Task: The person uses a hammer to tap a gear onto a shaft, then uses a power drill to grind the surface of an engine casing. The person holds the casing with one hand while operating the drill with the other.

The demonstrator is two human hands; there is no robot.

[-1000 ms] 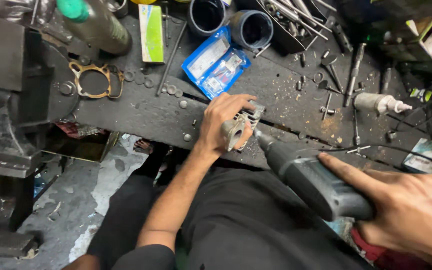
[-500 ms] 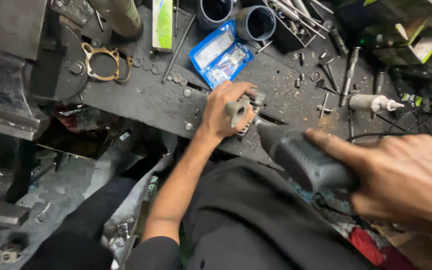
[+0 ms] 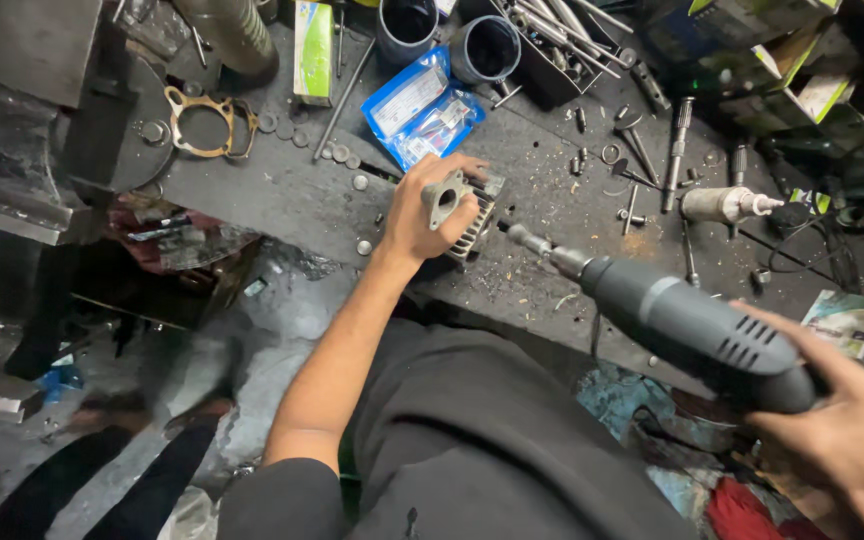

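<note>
My left hand (image 3: 422, 212) grips a finned grey metal engine cylinder (image 3: 464, 210) and holds it down on the dark, greasy workbench (image 3: 282, 195). My right hand (image 3: 837, 425) holds a grey electric die grinder (image 3: 697, 325) by its body at the lower right. The grinder's slim metal nose (image 3: 537, 245) points up-left and its tip sits right at the side of the cylinder. Whether the tip touches the metal I cannot tell.
A blue plastic packet (image 3: 420, 107), a brown ring gasket (image 3: 202, 122), two dark cups (image 3: 452, 35), loose bolts, washers and rods lie on the bench. A white spark-plug-like part (image 3: 727, 205) rests at right. Boxes and cables crowd the far right. A dirty floor lies at left.
The view has shifted. The grinder has drawn slightly back to the right, showing more of its metal nose. My left hand keeps its hold on the cylinder.
</note>
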